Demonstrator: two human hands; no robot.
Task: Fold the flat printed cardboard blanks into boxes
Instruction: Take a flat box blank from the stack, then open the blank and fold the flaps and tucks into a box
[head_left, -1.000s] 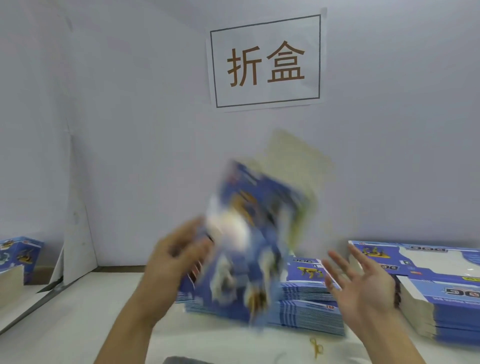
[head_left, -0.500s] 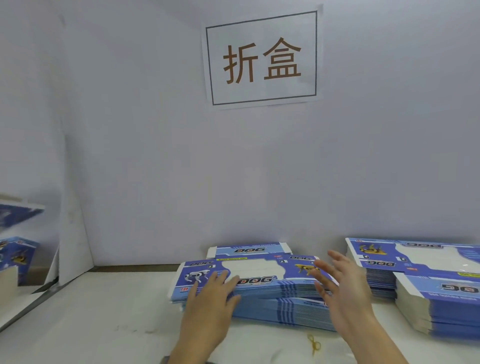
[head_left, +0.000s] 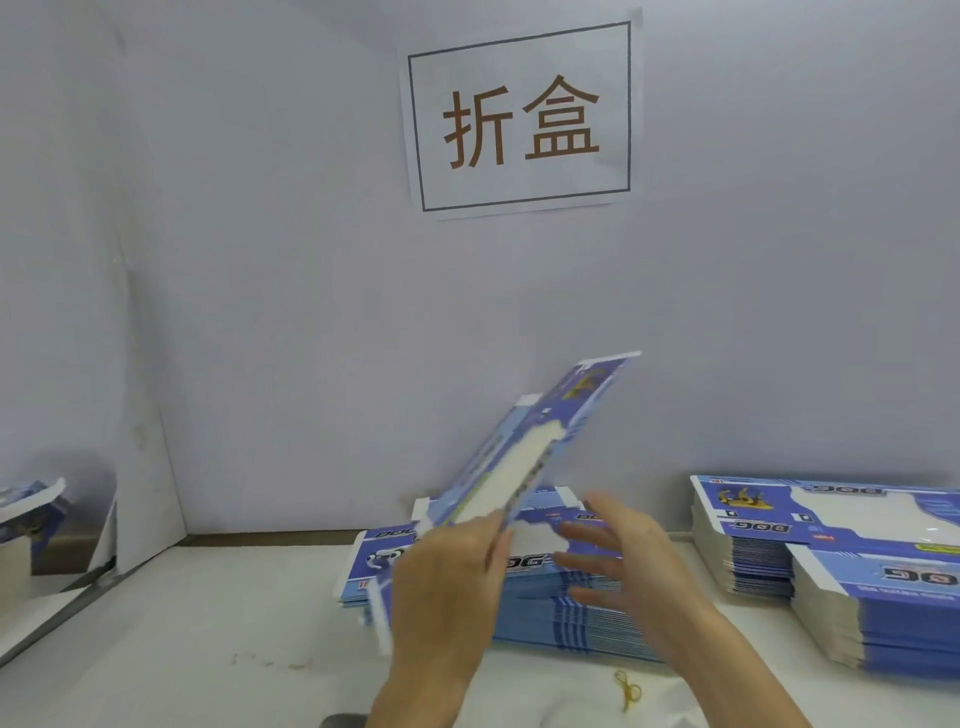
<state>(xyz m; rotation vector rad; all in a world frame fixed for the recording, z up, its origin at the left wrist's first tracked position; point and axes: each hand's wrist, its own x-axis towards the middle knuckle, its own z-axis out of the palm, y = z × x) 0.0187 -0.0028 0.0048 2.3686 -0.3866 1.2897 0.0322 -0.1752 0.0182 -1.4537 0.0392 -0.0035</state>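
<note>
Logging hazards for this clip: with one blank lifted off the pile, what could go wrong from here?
The left hand alone grips the tilted blank by its lower end; the right hand is open beside it, so the blank may bend or slip. The middle stack looks uneven and skewed, so it might slide. The rubber band lying loose on the table could catch under a blank.
</note>
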